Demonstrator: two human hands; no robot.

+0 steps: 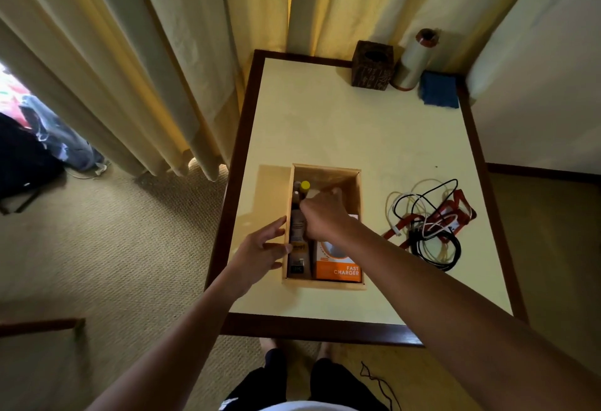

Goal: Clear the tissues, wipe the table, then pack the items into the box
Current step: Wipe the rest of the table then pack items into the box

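My left fingers [277,224] are straight and a little spread, their tips touching the outer left wall of the wooden box [327,168], and the left hand [260,252] holds nothing. My right fingers [335,194] are curled downward inside the box; something pale shows just by the knuckles, but I cannot tell whether they grip it. The right hand [322,215] hangs over the middle of the box, knuckles up, and hides part of what lies below.

The box sits on the near half of the table [325,124], cream-topped with a dark brown rim. Along its left wall lie bottles [297,225] end to end, the far one with a yellow cap [305,185]. The right side holds an orange "FAST CHARGER" package [338,269].

Just right of the box, apart from it, a tangle of black and white cables [432,248] lies on the tabletop mixed with a red lanyard [463,212]. At the far edge stand a dark tissue box [372,64] and a clear roll [413,59] on a red core, side by side, with a blue cloth [439,89] beside them in the far right corner
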